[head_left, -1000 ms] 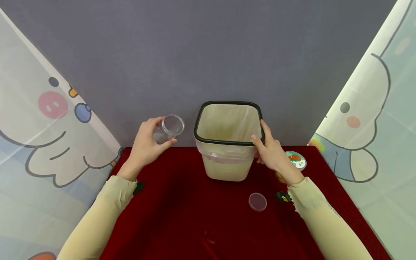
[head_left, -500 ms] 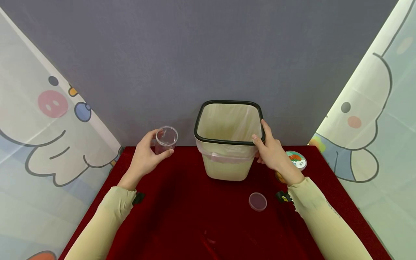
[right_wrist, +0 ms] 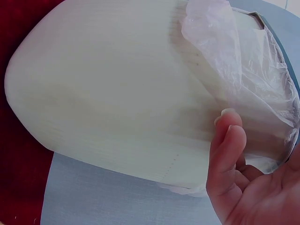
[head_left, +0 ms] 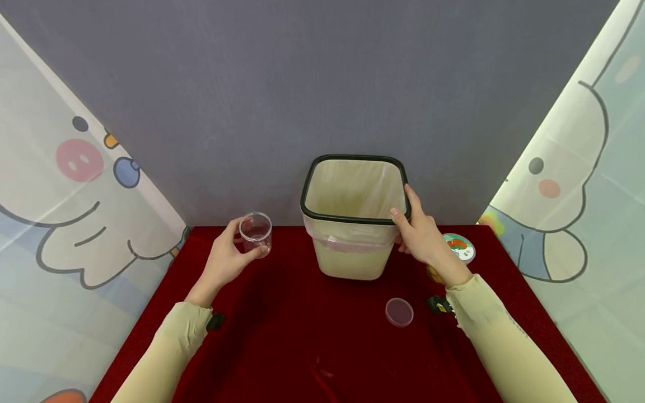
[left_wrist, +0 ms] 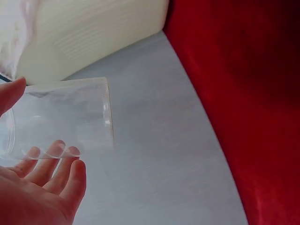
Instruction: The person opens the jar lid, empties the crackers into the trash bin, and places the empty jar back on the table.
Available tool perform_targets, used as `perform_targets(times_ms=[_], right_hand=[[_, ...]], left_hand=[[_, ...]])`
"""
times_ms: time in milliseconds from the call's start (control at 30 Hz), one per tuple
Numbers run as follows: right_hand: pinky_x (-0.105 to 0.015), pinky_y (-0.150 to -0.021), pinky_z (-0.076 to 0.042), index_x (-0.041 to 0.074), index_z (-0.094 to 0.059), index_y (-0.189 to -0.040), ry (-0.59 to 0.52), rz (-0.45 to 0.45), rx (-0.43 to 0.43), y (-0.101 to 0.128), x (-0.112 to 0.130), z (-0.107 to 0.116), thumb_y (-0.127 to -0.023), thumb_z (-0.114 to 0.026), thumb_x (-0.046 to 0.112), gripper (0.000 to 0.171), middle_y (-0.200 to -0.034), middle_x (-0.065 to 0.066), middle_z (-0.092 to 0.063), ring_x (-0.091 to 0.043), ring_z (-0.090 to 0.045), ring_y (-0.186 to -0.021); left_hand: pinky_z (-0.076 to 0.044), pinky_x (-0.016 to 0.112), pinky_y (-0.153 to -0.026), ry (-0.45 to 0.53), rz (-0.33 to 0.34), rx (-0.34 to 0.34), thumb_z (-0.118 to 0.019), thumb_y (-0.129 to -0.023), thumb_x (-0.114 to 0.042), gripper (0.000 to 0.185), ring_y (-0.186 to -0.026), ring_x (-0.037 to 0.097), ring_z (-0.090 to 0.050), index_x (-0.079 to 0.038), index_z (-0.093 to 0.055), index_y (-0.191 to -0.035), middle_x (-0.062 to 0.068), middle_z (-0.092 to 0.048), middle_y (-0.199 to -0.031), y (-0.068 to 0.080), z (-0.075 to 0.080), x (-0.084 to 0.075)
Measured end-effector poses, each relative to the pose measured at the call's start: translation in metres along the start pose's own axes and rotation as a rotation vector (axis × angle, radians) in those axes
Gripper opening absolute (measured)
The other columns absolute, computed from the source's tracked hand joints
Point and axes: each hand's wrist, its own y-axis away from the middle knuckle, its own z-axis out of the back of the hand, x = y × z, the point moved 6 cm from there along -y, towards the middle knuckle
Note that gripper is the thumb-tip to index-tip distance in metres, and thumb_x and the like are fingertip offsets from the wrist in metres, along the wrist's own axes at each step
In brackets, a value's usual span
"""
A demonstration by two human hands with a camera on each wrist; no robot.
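A clear, lidless plastic jar (head_left: 256, 238) is gripped by my left hand (head_left: 225, 258), thumb on its near side and fingers behind. The left wrist view shows the transparent jar (left_wrist: 65, 119) between thumb and fingertips, with nothing visible inside. My right hand (head_left: 420, 235) holds the black rim of a cream trash bin (head_left: 350, 263) at its near right corner. A thin translucent bag (right_wrist: 262, 70) lines the bin and folds over its outside. To the right of the bin's base lies a round clear lid (head_left: 400, 312) on the red cloth.
Behind the right wrist, a round container with a green and orange printed top (head_left: 459, 249) is partly hidden. A grey wall (head_left: 322, 84) stands close behind the bin. Cartoon-printed curtains (head_left: 559, 184) flank the red cloth (head_left: 282, 347) on both sides.
My left hand has lowered the jar toward the red cloth and slightly left, tipping it more upright. The right hand and the bin have stayed in place.
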Motion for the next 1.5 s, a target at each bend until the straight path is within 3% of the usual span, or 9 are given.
perform_targets(times_ms=[567,800,1033,1300,1500], right_hand=[[-0.038,-0.049,-0.053,0.024,0.005,-0.161,0.001,0.004,-0.003,0.002,0.0,0.002,-0.105,-0.038,0.053,0.077,-0.065,-0.009,-0.064,-0.028,-0.062,-0.05],[-0.038,-0.049,-0.054,0.023,0.005,-0.161,-0.007,0.014,0.001,0.0,0.001,0.001,-0.105,-0.039,0.051,0.076,-0.065,-0.009,-0.064,-0.036,-0.064,-0.054],[-0.038,-0.049,-0.054,0.023,0.004,-0.161,-0.006,0.016,0.008,-0.001,0.002,-0.001,-0.105,-0.04,0.05,0.076,-0.065,-0.009,-0.064,-0.028,-0.063,-0.05],[-0.038,-0.05,-0.054,0.024,0.005,-0.161,-0.005,0.01,0.024,-0.003,0.002,0.0,-0.105,-0.039,0.053,0.077,-0.07,-0.016,-0.066,-0.027,-0.063,-0.051],[-0.038,-0.05,-0.054,0.024,0.005,-0.161,-0.007,0.001,0.028,-0.002,0.001,0.003,-0.104,-0.04,0.053,0.078,-0.07,-0.012,-0.066,-0.027,-0.063,-0.052]], left_hand=[[-0.051,0.055,-0.09,0.12,0.042,0.076,-0.087,-0.078,-0.016,0.075,-0.115,0.036,-0.058,-0.004,-0.046,-0.139,0.018,-0.058,-0.129,0.023,-0.033,0.028],[-0.051,0.057,-0.088,0.171,0.06,0.121,-0.09,-0.074,-0.017,0.075,-0.111,0.038,-0.061,-0.009,-0.05,-0.137,0.018,-0.061,-0.126,0.033,-0.053,0.036],[-0.053,0.05,-0.085,0.17,0.073,0.186,-0.09,-0.075,-0.019,0.076,-0.11,0.036,-0.061,-0.005,-0.049,-0.138,0.017,-0.062,-0.125,0.043,-0.069,0.045],[-0.053,0.048,-0.089,0.189,0.141,0.267,-0.088,-0.077,-0.012,0.072,-0.119,0.038,-0.057,-0.006,-0.048,-0.137,0.018,-0.057,-0.133,0.052,-0.082,0.049],[-0.052,0.048,-0.09,0.162,0.153,0.279,-0.086,-0.079,-0.015,0.07,-0.119,0.036,-0.057,-0.006,-0.048,-0.137,0.017,-0.057,-0.133,0.051,-0.086,0.052]])
